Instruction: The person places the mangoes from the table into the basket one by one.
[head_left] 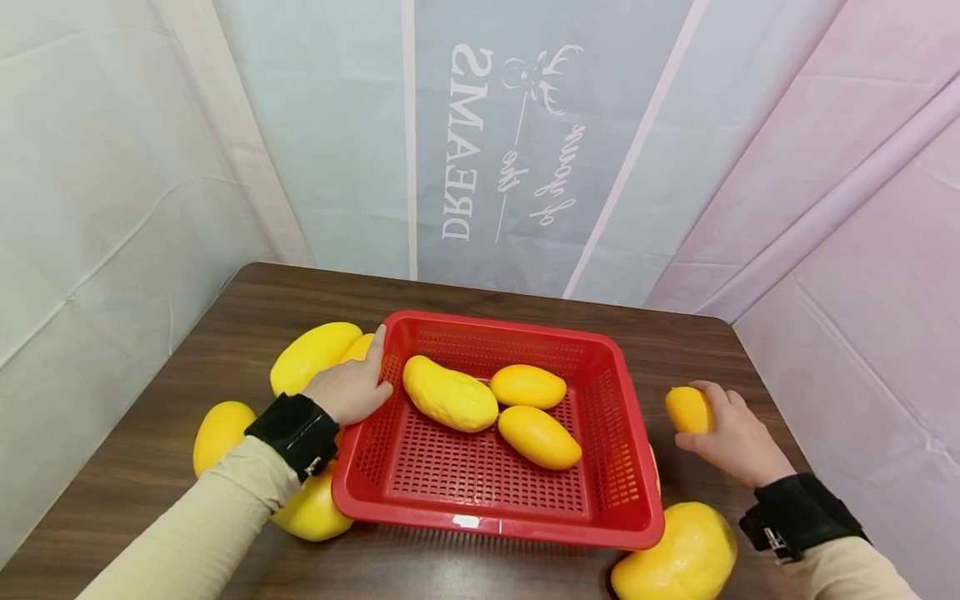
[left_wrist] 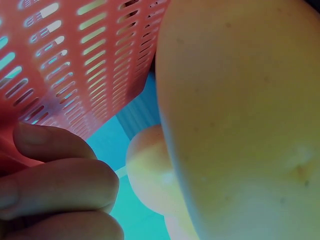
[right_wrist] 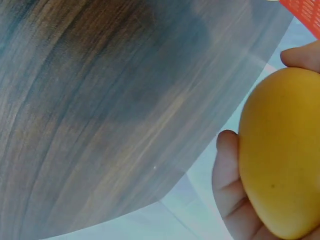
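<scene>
A red plastic basket (head_left: 491, 527) with slotted walls stands mid-table. My left hand (head_left: 348, 390) grips its left rim, index finger stretched along the edge and thumb over the inside. In the left wrist view the other fingers (left_wrist: 60, 185) curl beneath the rim. Inside lie one large bumpy yellow mango (head_left: 450, 398) and two smaller smooth ones, a rear mango (head_left: 528, 387) and a front mango (head_left: 540, 437). Right of the basket, my right hand (head_left: 738, 437) holds a small orange-yellow mango (right_wrist: 282, 150), its fingers and thumb wrapped around the sides.
Several more mangoes lie left of the basket, among them a back mango (head_left: 315, 357), an outer mango (head_left: 220, 435) and a front mango (head_left: 313, 510). A big mango (head_left: 678, 557) sits by the basket's front right corner. Fabric curtains (head_left: 337, 142) hang behind the dark wooden table (head_left: 330, 285).
</scene>
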